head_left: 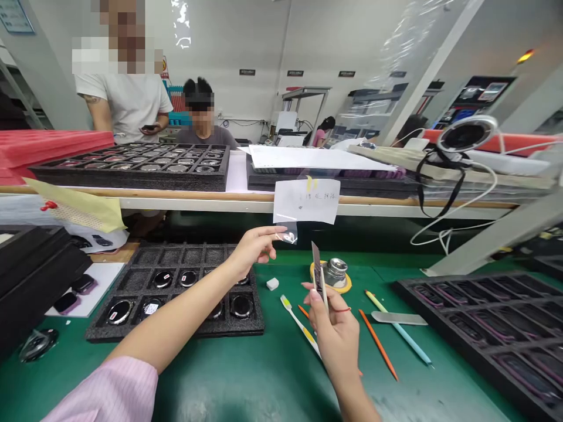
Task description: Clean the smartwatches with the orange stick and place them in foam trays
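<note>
Has a small clear film (290, 236) out at the fingertips of the left hand (255, 249), raised over the bench and just below a paper note (307, 202) taped to the shelf. With the glare there, cannot tell whether to call the film pinched between two fingers or merely clinging to one. Grips a slim blade-like tool (316, 268) in the right hand (333, 322), with thumb and fingers closed narrow on its lower part, tip upward, near the film but apparently apart from it.

Works above a green bench (189, 387). Reaches with the left forearm across a black foam tray (176, 336) of round devices (188, 278). Has within easy reach of the right hand a toothbrush (285, 303), an orange stick (379, 347), a light-blue pen (412, 339) and a glass jar (336, 269) on a yellow ring (349, 284).

Seems, as a judgement, midway through handling the film: held clear of the bench and the devices, not yet laid on anything. Calls next for a steady left hand, a light touch at the film's edge, and care with the tool tip to avoid creasing or scoring
</note>
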Demonstrator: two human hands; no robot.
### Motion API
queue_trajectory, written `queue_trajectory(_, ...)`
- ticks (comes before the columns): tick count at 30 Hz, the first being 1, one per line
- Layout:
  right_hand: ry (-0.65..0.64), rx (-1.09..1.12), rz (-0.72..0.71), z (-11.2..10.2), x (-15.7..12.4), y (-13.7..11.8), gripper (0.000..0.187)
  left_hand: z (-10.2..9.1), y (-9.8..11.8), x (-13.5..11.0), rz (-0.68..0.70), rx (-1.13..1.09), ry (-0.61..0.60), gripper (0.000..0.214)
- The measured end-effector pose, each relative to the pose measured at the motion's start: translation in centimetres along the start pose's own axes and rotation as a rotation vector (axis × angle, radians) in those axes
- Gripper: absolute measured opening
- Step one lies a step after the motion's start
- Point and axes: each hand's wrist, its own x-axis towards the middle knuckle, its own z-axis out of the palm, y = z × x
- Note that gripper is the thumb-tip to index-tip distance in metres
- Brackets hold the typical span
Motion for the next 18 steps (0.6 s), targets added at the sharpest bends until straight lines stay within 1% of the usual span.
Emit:
queue_trajectory(2, 0.014, -0.027, -0.030, 0.4, -0.4, 0.0, 0.049, -0.2, 0.4, -0.1, -0.013, -0.022, -0.009, 0.037)
queue_trajectory(5, 0.010, -0.073, -0.072, 0.5, -0.6, -0.1, 0.047, -0.2, 0.2, 0.4, -0.008, 0.000, 0.047, 0.031)
queue_trajectory(8, 0.009, -0.137, -0.152, -0.4, 0.0, -0.7, 0.040, -0.5, -0.6, 0.4, 0.013, 0.065, 0.107, 0.020)
queue_trajectory(10, -0.014, -0.213, -0.238, -1.2, 0.9, -1.6, 0.034, -1.0, -1.2, -0.3, 0.019, 0.107, 0.113, 0.017)
queue_trajectory(12, -0.083, -0.370, -0.359, -1.8, 1.9, -2.6, 0.030, -1.6, -1.7, -1.4, 0.017, 0.140, 0.103, 0.019)
queue_trajectory(14, -0.149, -0.588, -0.492, -2.0, 3.1, -3.5, 0.033, -2.2, -2.1, -2.6, 0.011, 0.162, 0.087, 0.021)
queue_trajectory(16, -0.152, -0.796, -0.615, -2.0, 3.9, -4.0, 0.038, -2.6, -2.4, -3.5, 0.003, 0.177, 0.075, 0.024)
queue_trajectory(18, -0.116, -0.947, -0.720, -1.9, 4.4, -4.1, 0.041, -2.9, -2.5, -4.1, -0.001, 0.190, 0.071, 0.026)
